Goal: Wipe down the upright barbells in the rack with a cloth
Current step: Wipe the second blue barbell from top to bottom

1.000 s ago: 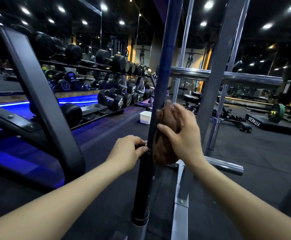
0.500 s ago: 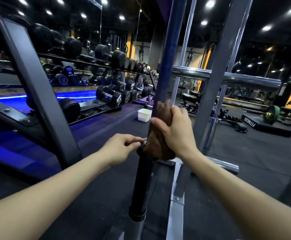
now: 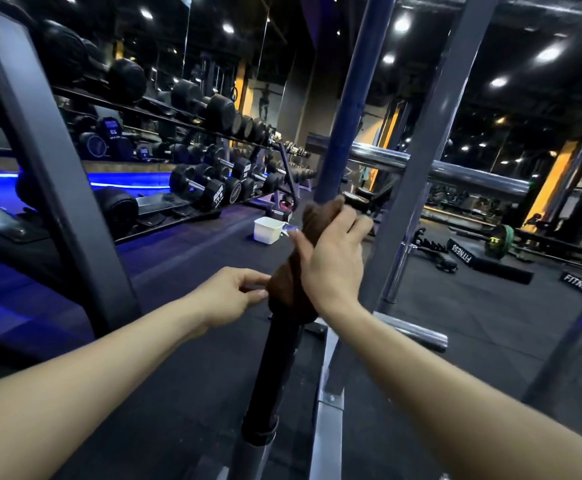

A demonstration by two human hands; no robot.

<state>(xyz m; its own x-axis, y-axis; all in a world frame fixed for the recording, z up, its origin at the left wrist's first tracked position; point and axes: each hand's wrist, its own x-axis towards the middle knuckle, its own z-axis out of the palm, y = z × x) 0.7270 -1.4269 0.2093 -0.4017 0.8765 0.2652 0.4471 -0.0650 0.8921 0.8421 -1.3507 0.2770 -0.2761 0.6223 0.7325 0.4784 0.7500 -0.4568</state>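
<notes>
An upright barbell [image 3: 352, 109] stands in the middle of the view, blue above and black in its lower sleeve [image 3: 272, 372]. A brown cloth [image 3: 291, 278] is wrapped round the bar at mid height. My right hand [image 3: 331, 261] grips the cloth and the bar inside it, thumb on the left side. My left hand [image 3: 234, 292] pinches the lower left edge of the cloth next to the bar. The grey rack post [image 3: 431, 161] rises just right of the barbell, with a chrome crossbar [image 3: 456, 171] behind it.
A dumbbell rack [image 3: 192, 147] runs along the left wall with a dark slanted frame [image 3: 50, 174] close at the left. A white tub [image 3: 269, 230] sits on the black floor beyond the bar. Benches and a green plate [image 3: 504, 240] lie at the right.
My right hand has slid the cloth a little higher up the bar. My left hand stays at the cloth's lower edge.
</notes>
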